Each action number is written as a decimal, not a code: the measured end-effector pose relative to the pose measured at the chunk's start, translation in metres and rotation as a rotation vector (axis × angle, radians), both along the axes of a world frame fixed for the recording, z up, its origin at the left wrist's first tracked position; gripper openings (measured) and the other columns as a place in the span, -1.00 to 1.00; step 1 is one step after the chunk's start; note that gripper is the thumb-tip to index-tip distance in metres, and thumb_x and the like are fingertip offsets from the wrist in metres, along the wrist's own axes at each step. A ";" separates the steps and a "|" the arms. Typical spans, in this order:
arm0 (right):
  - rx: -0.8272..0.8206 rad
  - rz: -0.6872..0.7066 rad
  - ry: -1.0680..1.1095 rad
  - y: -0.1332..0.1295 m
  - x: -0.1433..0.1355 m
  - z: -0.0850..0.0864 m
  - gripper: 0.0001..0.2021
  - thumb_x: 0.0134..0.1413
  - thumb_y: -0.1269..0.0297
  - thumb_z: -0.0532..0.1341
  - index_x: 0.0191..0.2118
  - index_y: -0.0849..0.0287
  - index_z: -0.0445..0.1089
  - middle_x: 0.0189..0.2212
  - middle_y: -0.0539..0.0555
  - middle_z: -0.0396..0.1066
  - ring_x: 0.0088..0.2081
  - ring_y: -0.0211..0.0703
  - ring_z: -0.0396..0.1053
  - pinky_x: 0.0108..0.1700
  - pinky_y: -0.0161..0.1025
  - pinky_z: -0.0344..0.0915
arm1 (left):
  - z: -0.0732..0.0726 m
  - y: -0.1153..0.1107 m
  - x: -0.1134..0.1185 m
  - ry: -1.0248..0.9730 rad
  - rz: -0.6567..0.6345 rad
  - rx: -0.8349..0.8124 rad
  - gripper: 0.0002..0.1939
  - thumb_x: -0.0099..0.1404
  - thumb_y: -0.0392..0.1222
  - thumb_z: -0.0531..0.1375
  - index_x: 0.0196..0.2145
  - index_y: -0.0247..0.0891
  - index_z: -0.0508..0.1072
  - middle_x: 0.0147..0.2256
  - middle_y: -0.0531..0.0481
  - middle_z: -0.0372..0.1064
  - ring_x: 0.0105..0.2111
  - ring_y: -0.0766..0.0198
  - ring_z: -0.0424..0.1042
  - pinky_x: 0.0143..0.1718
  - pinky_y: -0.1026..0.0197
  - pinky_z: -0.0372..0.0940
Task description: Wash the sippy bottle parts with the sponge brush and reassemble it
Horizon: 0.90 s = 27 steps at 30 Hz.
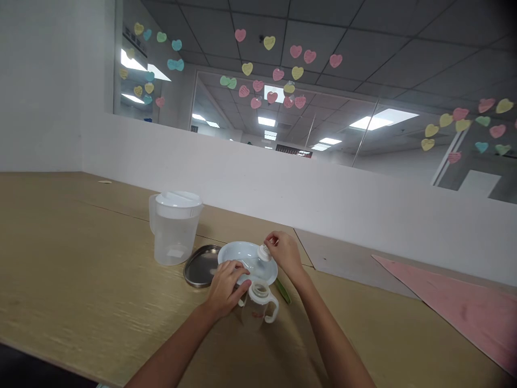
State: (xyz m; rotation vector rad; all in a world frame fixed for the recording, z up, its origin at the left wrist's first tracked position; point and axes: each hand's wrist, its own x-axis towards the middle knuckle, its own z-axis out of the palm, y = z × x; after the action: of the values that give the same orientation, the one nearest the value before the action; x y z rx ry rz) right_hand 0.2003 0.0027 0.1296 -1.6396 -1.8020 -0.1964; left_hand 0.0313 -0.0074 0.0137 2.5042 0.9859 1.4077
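A wood-toned bench (100, 258) runs below a long glass pane (323, 64). At right, a pink sheet (464, 307) lies flat; at left, a lidded translucent pitcher (175, 231) stands upright. A pale basin (232, 250) sits near the middle, its near rim partly hidden by the left hand (226, 285), half open, fingers loosely bent and thumb just beside the bottle's collar; whether it touches cannot be told. The right hand (286, 252) pinches a white cap (264, 253) over the basin, fingertips covering its top. Left of the basin lies a metal tray (200, 267). In front, the uncapped two-handled bottle (254, 315) stands upright on the bench. A slim green item (284, 291) pokes out beside the basin. Heart-shaped notes (269, 42) dot the glass, any writing too small to read
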 end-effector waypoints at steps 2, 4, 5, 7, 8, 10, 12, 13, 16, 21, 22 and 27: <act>-0.011 0.029 0.011 0.000 -0.001 0.000 -0.91 -0.10 0.40 0.17 -0.47 0.21 0.42 -0.51 0.02 0.35 -0.45 -0.27 0.25 -0.38 -0.35 0.09 | 0.000 0.000 0.000 -0.011 0.006 0.000 -0.66 0.30 -0.04 -0.08 -0.14 -0.21 0.37 -0.19 -0.09 0.29 -0.16 0.15 0.24 -0.13 0.07 0.12; -0.033 0.093 0.039 0.000 -0.003 0.000 -0.92 -0.12 0.39 0.18 -0.48 0.21 0.42 -0.53 0.01 0.34 -0.47 -0.28 0.24 -0.40 -0.36 0.10 | 0.000 0.001 0.000 -0.045 0.027 -0.001 -0.66 0.31 -0.07 -0.10 -0.09 -0.22 0.33 -0.17 -0.10 0.30 -0.15 0.15 0.25 -0.12 0.07 0.13; -0.054 0.139 0.063 0.000 -0.004 -0.001 -0.93 -0.12 0.38 0.18 -0.49 0.22 0.42 -0.55 0.01 0.34 -0.48 -0.28 0.24 -0.41 -0.36 0.11 | 0.001 0.001 0.000 -0.070 0.045 0.000 -0.66 0.32 -0.08 -0.10 -0.08 -0.23 0.31 -0.16 -0.10 0.30 -0.14 0.15 0.25 -0.12 0.08 0.13; -0.111 0.255 0.120 -0.002 -0.010 -0.004 -0.93 -0.12 0.35 0.20 -0.48 0.23 0.40 -0.56 0.00 0.33 -0.49 -0.29 0.25 -0.43 -0.37 0.13 | 0.001 0.001 0.000 -0.119 0.085 0.004 -0.66 0.31 -0.09 -0.08 -0.04 -0.24 0.28 -0.13 -0.11 0.30 -0.11 0.14 0.25 -0.10 0.09 0.13; -0.145 0.322 0.146 -0.003 -0.013 -0.006 -0.92 -0.12 0.33 0.20 -0.48 0.23 0.40 -0.57 -0.01 0.32 -0.50 -0.29 0.25 -0.44 -0.37 0.14 | 0.001 0.002 0.000 -0.137 0.099 0.010 -0.65 0.30 -0.09 -0.06 -0.02 -0.25 0.25 -0.11 -0.12 0.30 -0.09 0.14 0.25 -0.09 0.09 0.13; -0.207 0.449 0.171 -0.007 -0.021 -0.009 -0.90 -0.12 0.31 0.21 -0.47 0.24 0.38 -0.56 -0.02 0.32 -0.50 -0.31 0.25 -0.44 -0.38 0.16 | 0.001 0.003 0.000 -0.153 0.108 0.027 -0.62 0.28 -0.07 -0.01 0.01 -0.25 0.22 -0.09 -0.12 0.29 -0.07 0.14 0.25 -0.07 0.10 0.14; -0.245 0.535 0.155 -0.012 -0.029 -0.011 -0.90 -0.11 0.30 0.21 -0.46 0.23 0.37 -0.55 -0.03 0.32 -0.48 -0.32 0.25 -0.42 -0.39 0.16 | 0.000 0.004 0.000 -0.159 0.111 0.039 -0.60 0.26 -0.05 0.03 0.01 -0.26 0.21 -0.08 -0.12 0.30 -0.07 0.14 0.26 -0.08 0.10 0.14; -0.243 0.554 0.137 -0.015 -0.032 -0.012 -0.90 -0.11 0.29 0.21 -0.45 0.22 0.37 -0.54 -0.03 0.32 -0.47 -0.32 0.24 -0.41 -0.39 0.16 | 0.000 0.004 0.000 -0.164 0.115 0.043 -0.60 0.25 -0.04 0.04 0.00 -0.26 0.22 -0.09 -0.12 0.31 -0.08 0.14 0.26 -0.08 0.10 0.15; -0.192 0.545 0.065 -0.021 -0.038 -0.012 -0.85 -0.16 0.28 0.25 -0.37 0.19 0.38 -0.45 -0.02 0.32 -0.40 -0.30 0.25 -0.37 -0.37 0.15 | 0.000 0.006 0.000 -0.196 0.143 0.053 -0.61 0.25 -0.02 0.04 -0.03 -0.27 0.24 -0.12 -0.13 0.32 -0.10 0.13 0.28 -0.11 0.09 0.17; -0.299 0.516 0.027 -0.024 -0.037 -0.012 -0.74 -0.08 0.25 0.20 -0.20 0.16 0.35 -0.48 -0.02 0.32 -0.43 -0.28 0.25 -0.39 -0.36 0.14 | -0.002 0.006 -0.001 -0.219 0.144 0.087 -0.64 0.27 -0.04 0.02 -0.05 -0.29 0.25 -0.11 -0.16 0.32 -0.09 0.12 0.29 -0.10 0.07 0.19; -0.324 0.528 0.029 -0.024 -0.036 -0.011 -0.74 -0.06 0.28 0.17 -0.17 0.16 0.34 -0.51 -0.03 0.31 -0.46 -0.29 0.25 -0.42 -0.37 0.13 | -0.003 0.006 -0.001 -0.217 0.138 0.096 -0.64 0.27 -0.04 0.02 -0.05 -0.29 0.24 -0.11 -0.16 0.32 -0.09 0.12 0.29 -0.09 0.07 0.19; -0.297 0.640 0.024 -0.027 -0.033 -0.006 -0.60 -0.05 0.39 0.13 -0.02 0.12 0.24 -0.54 -0.07 0.30 -0.48 -0.32 0.23 -0.42 -0.40 0.11 | -0.007 0.003 0.000 -0.235 0.118 0.143 -0.62 0.29 -0.08 -0.01 0.00 -0.31 0.17 -0.08 -0.19 0.29 -0.05 0.14 0.28 -0.07 0.10 0.21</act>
State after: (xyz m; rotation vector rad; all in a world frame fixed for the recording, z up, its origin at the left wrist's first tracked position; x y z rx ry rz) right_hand 0.1672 -0.0240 0.1232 -1.1501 -2.3142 0.3912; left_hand 0.0315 -0.0040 0.0064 2.3341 1.0339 1.8192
